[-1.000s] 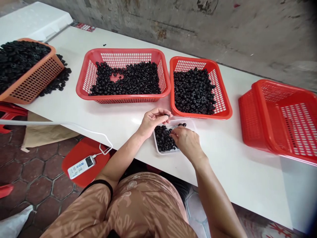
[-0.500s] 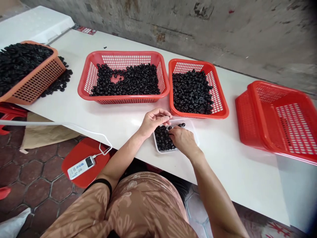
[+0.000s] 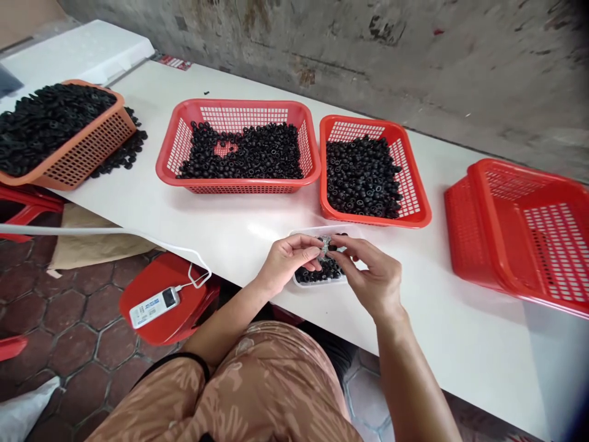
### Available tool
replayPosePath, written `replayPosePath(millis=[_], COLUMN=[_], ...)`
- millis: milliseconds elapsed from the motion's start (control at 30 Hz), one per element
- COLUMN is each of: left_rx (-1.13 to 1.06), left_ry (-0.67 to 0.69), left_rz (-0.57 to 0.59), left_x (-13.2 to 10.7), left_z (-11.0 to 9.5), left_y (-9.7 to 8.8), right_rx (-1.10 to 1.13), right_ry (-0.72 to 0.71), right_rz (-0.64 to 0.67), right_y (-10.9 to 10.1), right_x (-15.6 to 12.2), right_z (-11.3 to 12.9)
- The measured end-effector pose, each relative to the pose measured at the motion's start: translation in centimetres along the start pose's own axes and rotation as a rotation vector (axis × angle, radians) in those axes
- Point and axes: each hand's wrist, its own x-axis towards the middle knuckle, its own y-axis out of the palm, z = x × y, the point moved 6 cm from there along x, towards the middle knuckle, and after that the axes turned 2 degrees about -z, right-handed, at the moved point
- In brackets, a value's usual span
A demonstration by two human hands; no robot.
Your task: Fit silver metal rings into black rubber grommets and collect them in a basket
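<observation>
My right hand (image 3: 373, 273) is closed in a pinch on a small black ring-shaped part (image 3: 332, 247), above a clear plastic tub (image 3: 301, 283). Facing it, my left hand (image 3: 291, 261) has thumb and forefinger pressed together; whatever is in that pinch is too small to make out. The fingertips of both hands are close to each other. Inside the tub lie many black parts (image 3: 327, 270) of the same kind and some small clear pieces (image 3: 324, 244). Both hands hide portions of the tub.
Behind the tub stand a wide red basket (image 3: 239, 182) and a smaller red basket (image 3: 377, 220), both holding black parts. An orange basket (image 3: 92, 153) heaped with black pieces is at left. Stacked red baskets (image 3: 483, 245) stand right. A power bank (image 3: 154, 307) lies on a red stool (image 3: 184, 325).
My right hand has lifted out of the tub with a black part and come up to my left hand's fingertips. The whole view has shifted slightly.
</observation>
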Motion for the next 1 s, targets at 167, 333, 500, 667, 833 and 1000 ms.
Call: replayPosePath(millis=[167,333,500,667,833,1000], left_rx=[0.010,-0.007,-0.043,-0.072,-0.080,-0.048], left_ry=[-0.033,-0.053,-0.089,-0.113,-0.090,-0.086], left_rz=[-0.009,-0.009,0.048,0.069,-0.005,-0.024], left_x=[0.0,-0.2,-0.4,-0.4,-0.2,-0.1], left_z=[0.4,0.2,0.2,0.3,0.4,0.7], left_y=[0.6,0.8,1.0,1.4,1.4,1.3], right_rx=[-0.241,-0.271,-0.012,0.214,-0.115,-0.436], right_ry=[-0.246,-0.348,-0.142,0.006,-0.215,-0.429], right_rz=[0.046,0.100,0.035,0.036,0.040,0.064], right_y=[-0.3,-0.5,-0.6,0.2,-0.2,-0.4], right_x=[-0.1,-0.5,-0.3,-0.3,-0.2,-0.3], right_z=[2.1,3.0,2.0,1.0,2.2,3.1])
